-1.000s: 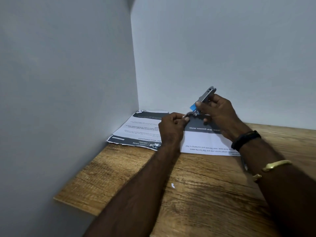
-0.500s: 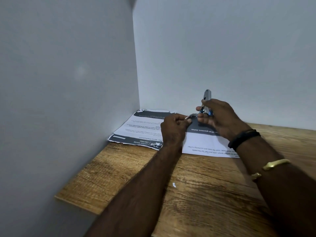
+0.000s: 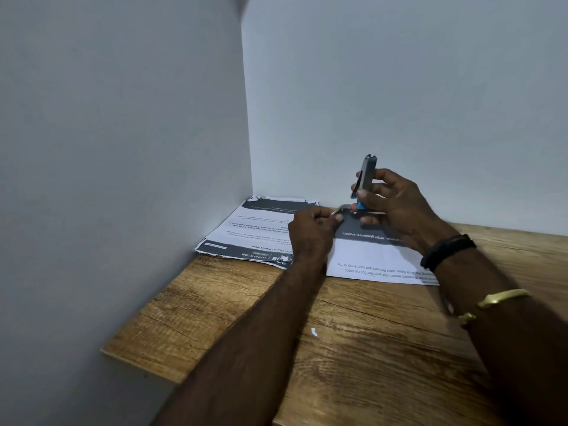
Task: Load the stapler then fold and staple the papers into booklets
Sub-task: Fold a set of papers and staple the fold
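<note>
Loading step judged in hand; folding and stapling not yet begun. Stapler held above papers in curled fingers of right hand, metal top arm swung upright, blue body low in grip. Small metal piece, perhaps staple strip, pinched by thumb and fingertips of left hand at stapler's lower end. Magazine channel hidden by fingers; contents not made out. Next move judged: strip to be lined up with channel, slid in flat, arm closed. Papers laid flat on table.

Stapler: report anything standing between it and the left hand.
Nothing visible does. The left hand pinches at the lower end of the stapler, which the right hand holds open above the papers.
</note>
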